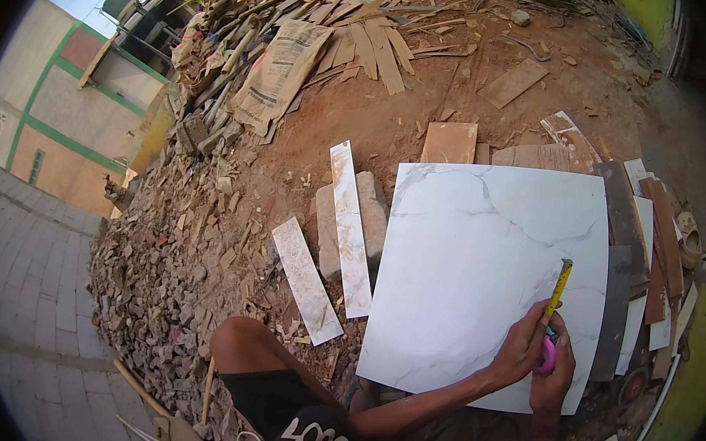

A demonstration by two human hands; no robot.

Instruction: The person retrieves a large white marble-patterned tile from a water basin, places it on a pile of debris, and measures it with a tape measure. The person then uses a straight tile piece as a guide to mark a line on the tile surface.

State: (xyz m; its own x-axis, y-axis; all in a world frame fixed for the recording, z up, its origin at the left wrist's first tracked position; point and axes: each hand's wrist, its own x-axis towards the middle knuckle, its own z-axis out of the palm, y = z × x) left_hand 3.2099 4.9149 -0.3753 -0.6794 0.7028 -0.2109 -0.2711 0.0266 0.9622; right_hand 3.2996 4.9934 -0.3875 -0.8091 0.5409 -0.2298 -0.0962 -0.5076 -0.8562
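Note:
A large white tile (457, 253) with grey marbling lies in front of me. Over its right part I hold a tape measure (545, 358) with a pink and teal case and a short length of yellow blade (558, 289) drawn out. My right hand (557, 381) is wrapped round the case. The fingers of my left hand (514, 352) are closed on the blade near where it leaves the case. The blade's hooked end points away from me, above the tile's face; whether it touches the tile I cannot tell.
Two narrow marbled tile strips (350, 229) lie left of the tile, one resting on a concrete block (325, 223). Tile offcuts (663, 235) are stacked at the right by a clog (689, 240). Rubble (164, 271) spreads leftward; scrap wood and a sack (285, 67) lie farther off.

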